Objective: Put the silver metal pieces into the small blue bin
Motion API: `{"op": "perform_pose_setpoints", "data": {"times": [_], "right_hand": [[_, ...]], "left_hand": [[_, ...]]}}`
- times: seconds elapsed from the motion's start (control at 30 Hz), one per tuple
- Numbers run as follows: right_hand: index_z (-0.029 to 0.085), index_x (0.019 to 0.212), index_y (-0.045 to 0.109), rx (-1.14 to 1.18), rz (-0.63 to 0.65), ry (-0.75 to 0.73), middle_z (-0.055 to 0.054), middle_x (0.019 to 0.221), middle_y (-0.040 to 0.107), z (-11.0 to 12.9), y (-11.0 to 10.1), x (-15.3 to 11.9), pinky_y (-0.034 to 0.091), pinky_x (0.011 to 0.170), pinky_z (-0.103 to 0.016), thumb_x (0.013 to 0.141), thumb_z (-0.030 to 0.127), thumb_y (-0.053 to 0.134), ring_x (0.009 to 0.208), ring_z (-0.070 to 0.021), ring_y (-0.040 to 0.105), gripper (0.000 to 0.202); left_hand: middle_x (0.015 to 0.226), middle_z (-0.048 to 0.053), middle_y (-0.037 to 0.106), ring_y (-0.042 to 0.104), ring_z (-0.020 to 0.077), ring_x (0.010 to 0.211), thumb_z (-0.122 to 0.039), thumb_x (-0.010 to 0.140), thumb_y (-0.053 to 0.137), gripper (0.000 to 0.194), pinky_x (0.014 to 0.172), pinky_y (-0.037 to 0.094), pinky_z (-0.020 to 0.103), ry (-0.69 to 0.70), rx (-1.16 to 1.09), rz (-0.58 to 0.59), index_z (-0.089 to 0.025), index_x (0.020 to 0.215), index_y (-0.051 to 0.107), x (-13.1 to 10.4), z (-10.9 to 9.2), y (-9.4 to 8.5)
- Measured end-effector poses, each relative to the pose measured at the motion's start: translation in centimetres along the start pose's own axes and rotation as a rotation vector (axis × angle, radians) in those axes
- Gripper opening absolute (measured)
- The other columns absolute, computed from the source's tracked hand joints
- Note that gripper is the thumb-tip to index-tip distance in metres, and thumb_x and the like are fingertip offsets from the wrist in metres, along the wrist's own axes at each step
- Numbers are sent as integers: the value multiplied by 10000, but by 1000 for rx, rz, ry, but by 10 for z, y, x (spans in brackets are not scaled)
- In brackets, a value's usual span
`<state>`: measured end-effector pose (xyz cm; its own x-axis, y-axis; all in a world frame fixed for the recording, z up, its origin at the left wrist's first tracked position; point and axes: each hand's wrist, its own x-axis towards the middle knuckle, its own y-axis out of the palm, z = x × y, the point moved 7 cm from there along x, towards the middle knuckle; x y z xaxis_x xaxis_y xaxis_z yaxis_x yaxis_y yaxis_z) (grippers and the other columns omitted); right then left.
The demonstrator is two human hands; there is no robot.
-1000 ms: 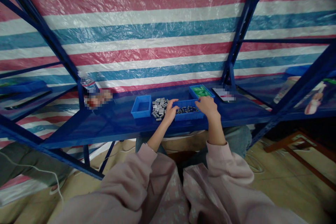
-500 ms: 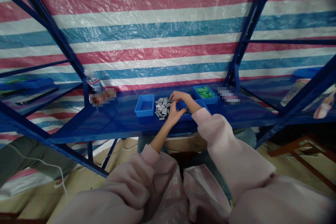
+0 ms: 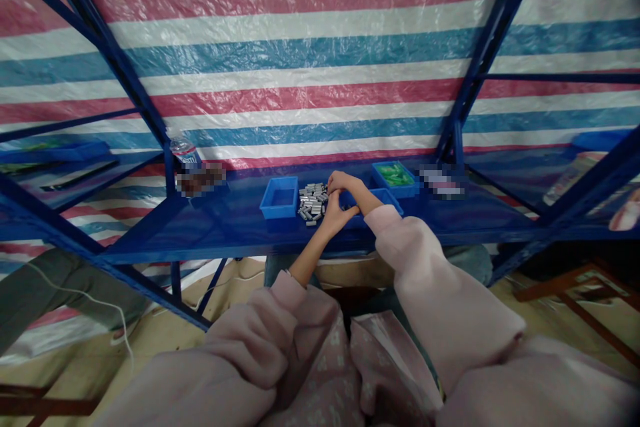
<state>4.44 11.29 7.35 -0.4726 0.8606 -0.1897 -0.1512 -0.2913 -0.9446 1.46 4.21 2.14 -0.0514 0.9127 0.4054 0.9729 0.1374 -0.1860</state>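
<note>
Silver metal cylinders [image 3: 313, 203] lie in a loose pile on the blue table. My right hand [image 3: 345, 183] bends over the pile's right edge with its fingers curled downward and closed; what they hold, if anything, is too small to make out. Just below it, my left hand [image 3: 337, 217] has its thumb stretched to the right, apart from its fingers, which reach up close to the right fingertips. I see nothing clearly held in it. A blue tray [image 3: 390, 199] is partly hidden behind my right wrist and forearm.
Left of the pile stands an empty-looking blue bin [image 3: 279, 215]. Another blue bin [image 3: 413, 188] with green pieces [image 3: 395, 174] is at the back right. A plastic bottle [image 3: 185, 151] stands far left. Blue metal posts [image 3: 463, 100] frame the table [image 3: 235, 227].
The whole view has shifted slightly to the right and up. My hands keep nearly the same pose beside the pile, the left thumb staying stretched out.
</note>
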Motion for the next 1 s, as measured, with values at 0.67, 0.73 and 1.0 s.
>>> {"op": "perform_pose_setpoints", "data": {"times": [0.67,0.73,1.0], "right_hand": [[123,1160,576,-5,-49,87,-85,1151,591,-9,-5,-9,529,826,-396,895,365,588,987,-227,603,360],[116,1157,577,-12,-64,96,-94,1147,593,-11,-6,-6,529,828,-394,897,363,587,983,-220,607,358],[4,1032,662,-13,-131,146,-197,967,697,-27,-13,4,507,713,-252,692,207,776,908,-261,664,412]], "left_hand": [[1391,153,454,369,285,1348,-272,655,766,710,1151,228,426,-10,14,84,-151,1294,484,-7,6,-2],[1382,136,466,370,285,1347,-290,651,773,703,1151,229,432,-11,12,85,-173,1286,494,-7,6,-2],[1400,133,436,361,270,1347,-356,648,789,771,1147,239,403,-25,2,77,-176,1318,452,-12,2,-4]]}}
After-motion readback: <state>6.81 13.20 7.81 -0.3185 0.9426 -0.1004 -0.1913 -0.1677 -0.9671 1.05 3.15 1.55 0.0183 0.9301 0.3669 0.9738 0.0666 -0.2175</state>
